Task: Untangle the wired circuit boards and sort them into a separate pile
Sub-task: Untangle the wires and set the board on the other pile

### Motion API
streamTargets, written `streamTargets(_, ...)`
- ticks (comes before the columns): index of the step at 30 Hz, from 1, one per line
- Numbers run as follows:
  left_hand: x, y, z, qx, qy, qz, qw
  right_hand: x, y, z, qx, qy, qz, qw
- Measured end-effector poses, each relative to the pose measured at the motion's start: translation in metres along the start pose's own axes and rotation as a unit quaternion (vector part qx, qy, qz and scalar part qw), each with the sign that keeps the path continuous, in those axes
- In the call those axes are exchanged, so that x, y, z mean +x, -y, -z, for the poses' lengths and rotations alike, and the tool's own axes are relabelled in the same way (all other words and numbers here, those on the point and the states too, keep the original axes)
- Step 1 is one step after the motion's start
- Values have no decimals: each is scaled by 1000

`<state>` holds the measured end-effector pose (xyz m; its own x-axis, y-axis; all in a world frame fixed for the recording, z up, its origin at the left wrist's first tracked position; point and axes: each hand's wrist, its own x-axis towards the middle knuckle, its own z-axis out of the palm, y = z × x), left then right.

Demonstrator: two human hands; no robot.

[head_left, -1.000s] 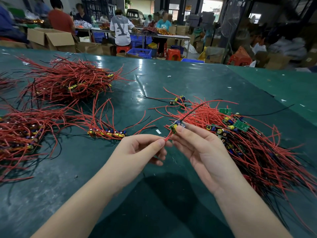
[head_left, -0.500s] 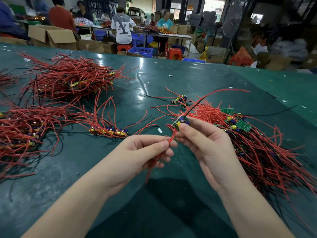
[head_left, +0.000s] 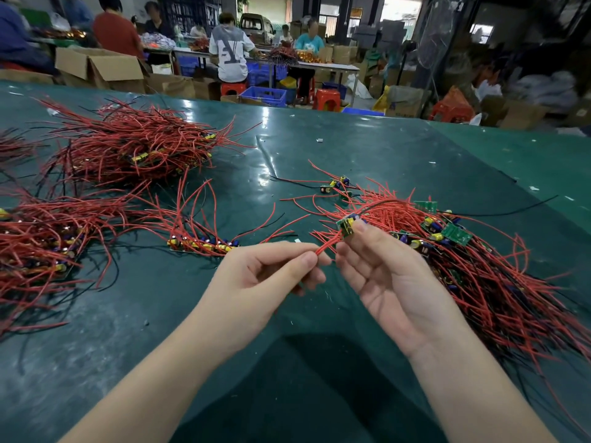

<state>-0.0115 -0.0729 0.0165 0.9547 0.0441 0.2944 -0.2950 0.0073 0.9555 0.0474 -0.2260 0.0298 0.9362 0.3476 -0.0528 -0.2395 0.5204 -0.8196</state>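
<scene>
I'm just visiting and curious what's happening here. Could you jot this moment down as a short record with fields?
Setting: green table in a workshop
Left hand: pinches the red wires of one board
Right hand: holds the small circuit board at its fingertips
Tangled pile: right of the hands
Sorted row: boards lined up left of the hands
Other heaps: further left
Background: people at other tables

A large letter "Y" stands on the back of a seated person's white shirt (head_left: pixel 231 47).

On the table (head_left: pixel 319 362), sorted boards (head_left: pixel 204 244) lie left of the hands, the tangled pile (head_left: pixel 479 276) right
</scene>
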Motion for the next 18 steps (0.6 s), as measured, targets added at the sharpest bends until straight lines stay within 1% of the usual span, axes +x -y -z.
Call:
streamTargets(1, -1, -1, 0, 9, -2, -16, 1000, 0, 0, 0, 6, 7, -14, 1000)
streamTargets(3, 0, -1, 0, 12, 6, -17, 1000, 1, 1, 1, 2, 3, -17, 1000)
streamTargets(6, 2, 0, 2, 20, 12, 8, 1000, 2, 3, 3, -18, -27, 28, 999)
streamTargets(9, 3, 1, 2, 22, -8, 5, 1000, 4, 6, 4, -38, -36, 54, 997)
streamTargets(12, 3, 1, 2, 29, -30, -12, 999, 4, 4, 6, -43, -37, 47, 997)
streamTargets(14, 3, 2, 2, 37, -24, 0, 999, 5, 3, 6, -44, -44, 45, 997)
streamTargets(18, 5, 1, 6, 44, -9, 26, 999, 9, 8, 11, -28, -89, 59, 994)
